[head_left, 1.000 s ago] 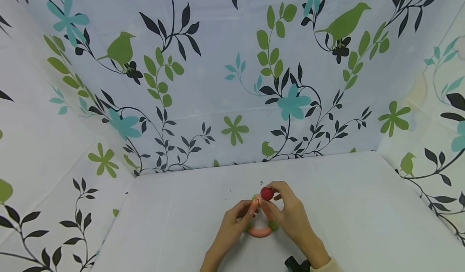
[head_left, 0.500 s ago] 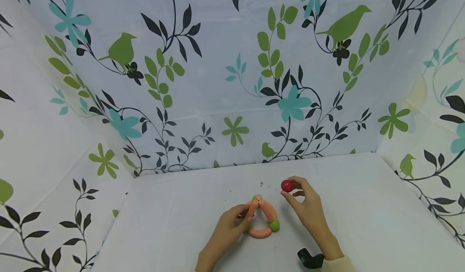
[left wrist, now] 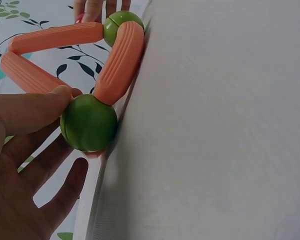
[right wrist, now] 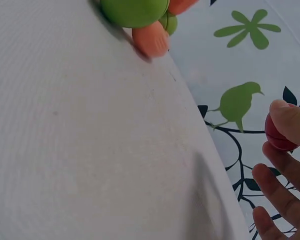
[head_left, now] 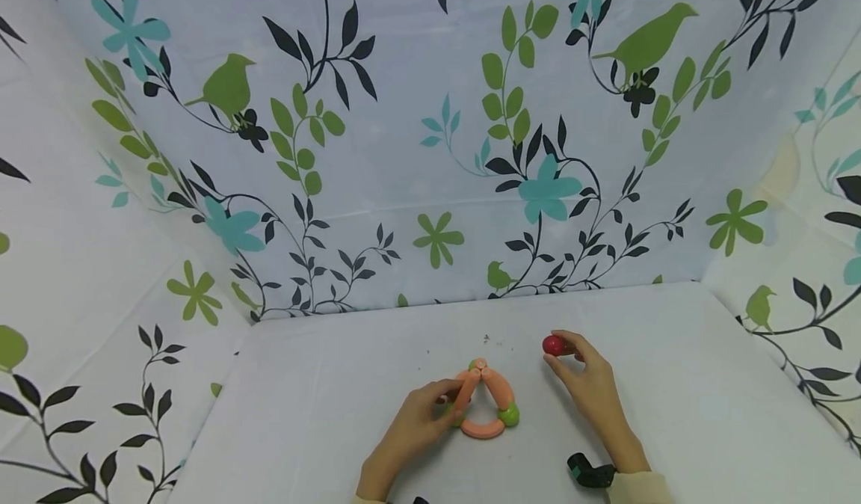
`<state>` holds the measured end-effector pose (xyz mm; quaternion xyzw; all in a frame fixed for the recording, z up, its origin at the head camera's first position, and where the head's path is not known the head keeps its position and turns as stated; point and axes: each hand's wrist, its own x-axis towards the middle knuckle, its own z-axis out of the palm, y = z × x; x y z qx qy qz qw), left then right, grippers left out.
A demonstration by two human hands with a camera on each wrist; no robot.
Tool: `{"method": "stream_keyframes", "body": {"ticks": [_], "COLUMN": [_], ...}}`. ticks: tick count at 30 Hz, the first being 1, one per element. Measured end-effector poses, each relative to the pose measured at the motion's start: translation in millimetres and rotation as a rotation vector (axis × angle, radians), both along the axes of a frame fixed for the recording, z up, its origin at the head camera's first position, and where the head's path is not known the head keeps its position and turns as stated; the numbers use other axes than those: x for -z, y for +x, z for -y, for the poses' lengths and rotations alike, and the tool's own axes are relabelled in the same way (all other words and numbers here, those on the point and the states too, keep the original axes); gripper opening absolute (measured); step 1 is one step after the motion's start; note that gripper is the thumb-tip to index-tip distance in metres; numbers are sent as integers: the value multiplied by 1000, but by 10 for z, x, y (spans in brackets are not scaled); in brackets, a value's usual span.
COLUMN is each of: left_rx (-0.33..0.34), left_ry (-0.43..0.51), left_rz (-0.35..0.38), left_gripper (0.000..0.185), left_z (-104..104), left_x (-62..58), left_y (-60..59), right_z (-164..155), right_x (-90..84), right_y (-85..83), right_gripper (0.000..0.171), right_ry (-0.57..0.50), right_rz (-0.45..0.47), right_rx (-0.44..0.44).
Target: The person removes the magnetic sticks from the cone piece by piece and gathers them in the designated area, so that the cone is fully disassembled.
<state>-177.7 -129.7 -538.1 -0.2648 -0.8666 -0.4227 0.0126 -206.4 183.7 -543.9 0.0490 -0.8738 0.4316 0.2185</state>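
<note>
Curved orange rods and green balls are joined into a frame on the white table, with two rods leaning together at its top. My left hand pinches the left orange rod low down. In the left wrist view, the thumb lies on that rod beside a green ball, and a ribbed rod runs from this ball to another green ball. Off to the right and apart from the frame, my right hand holds a red ball between thumb and fingertips, above the table.
The white table meets a hanging cloth printed with birds and leaves at its back edge. Small dark specks lie behind the frame. A black device sits at the right wrist.
My right hand has moved the red ball away from the frame's top toward the right. The left hand has shifted slightly down along the frame's left side and keeps its hold there.
</note>
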Motion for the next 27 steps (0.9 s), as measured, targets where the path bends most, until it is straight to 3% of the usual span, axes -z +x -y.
{"method": "stream_keyframes", "body": {"ticks": [11,27], "left_rx": [11,-19], "left_ry": [89,81], "left_rz": [48,87], "left_gripper": [43,41], "left_z": [35,30], "left_x": [84,89], "left_y": [-21,-62], "right_z": [-74,-83], "right_x": [135,224], "right_y": [-26,-123], "right_gripper": [50,46], "right_ry": [36,97], "right_rz": [75,119], "right_rx": [-2,-15]}}
